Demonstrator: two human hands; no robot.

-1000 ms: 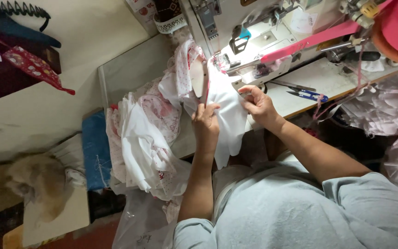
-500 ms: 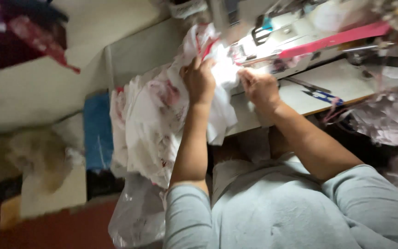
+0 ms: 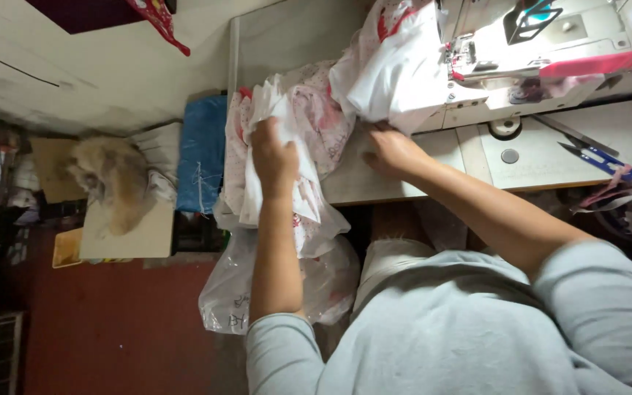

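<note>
A heap of white, pink-printed fabric pieces (image 3: 294,146) hangs over the left edge of the pale sewing bench (image 3: 404,183). The left hand (image 3: 273,155) is closed, gripping a piece. The right hand (image 3: 391,151) rests with curled fingers at a white cloth (image 3: 396,80) beside the white sewing machine (image 3: 521,66). Blue-handled snips (image 3: 597,157) lie near the bench's right edge.

A sewing machine (image 3: 535,58) is standing on the table (image 3: 404,179) at the far right. A pair of thread snips (image 3: 600,157) is lying on the table to the right, in front of the machine. A bundle of cloth (image 3: 396,66) is lying against the machine's left side. The right hand (image 3: 389,152) is resting on the table just below that bundle. To its left, the left hand (image 3: 273,157) is lying on a pile of fabric pieces (image 3: 309,124) hanging over the table's left edge. A plastic bag (image 3: 232,285) is sitting on the floor (image 3: 111,329) beneath the pile.
</note>
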